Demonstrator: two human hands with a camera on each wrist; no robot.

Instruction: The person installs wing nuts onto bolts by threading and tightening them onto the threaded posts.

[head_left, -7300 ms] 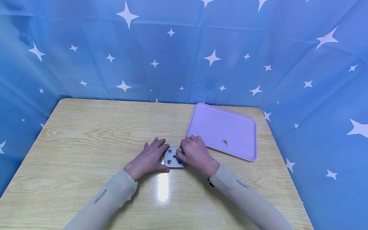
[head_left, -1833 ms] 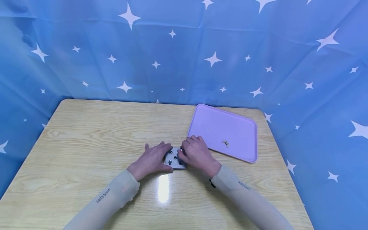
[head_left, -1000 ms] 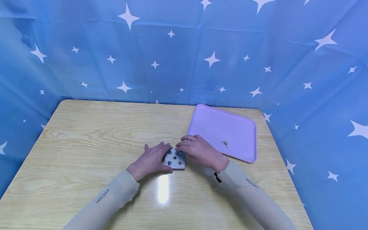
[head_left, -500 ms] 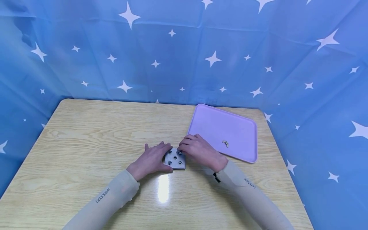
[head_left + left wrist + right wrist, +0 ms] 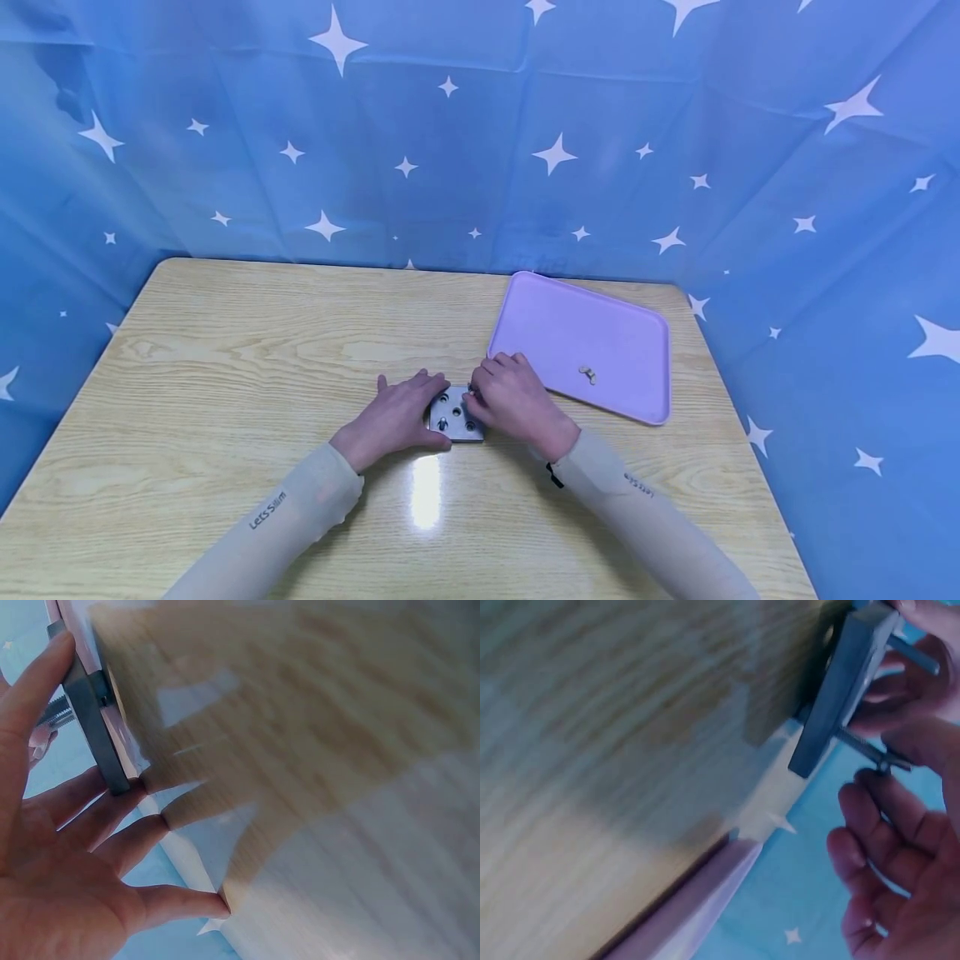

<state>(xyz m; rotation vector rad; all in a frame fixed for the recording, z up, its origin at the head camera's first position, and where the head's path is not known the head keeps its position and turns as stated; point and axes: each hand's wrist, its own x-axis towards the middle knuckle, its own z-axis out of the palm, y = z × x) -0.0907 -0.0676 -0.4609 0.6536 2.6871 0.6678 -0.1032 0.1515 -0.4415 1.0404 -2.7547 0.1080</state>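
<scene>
A square metal plate (image 5: 456, 422) with several holes lies on the table, bolts standing up from it. My left hand (image 5: 395, 419) holds its left side between thumb and fingers; the left wrist view shows the thumb at one edge, fingertips at the opposite one. At the far right corner, my right hand (image 5: 515, 402) pinches a wing nut (image 5: 886, 762) on a threaded bolt (image 5: 855, 741) between thumb and index finger. The other fingers are loosely curled. A second bolt (image 5: 442, 423) stands near the plate's front left corner. From the head view, the right fingers hide the pinched nut.
A purple tray (image 5: 607, 325) lies at the right back of the wooden table (image 5: 262, 350). Small brass-coloured pieces (image 5: 588, 374), apparently wing nuts, sit in it. A blue star-patterned curtain (image 5: 480, 125) hangs along the back and sides.
One second ago the right fingers reached straighter over the far right bolt; now they are curled in and the wrist has turned. The left hand and plate stay nearly still.
</scene>
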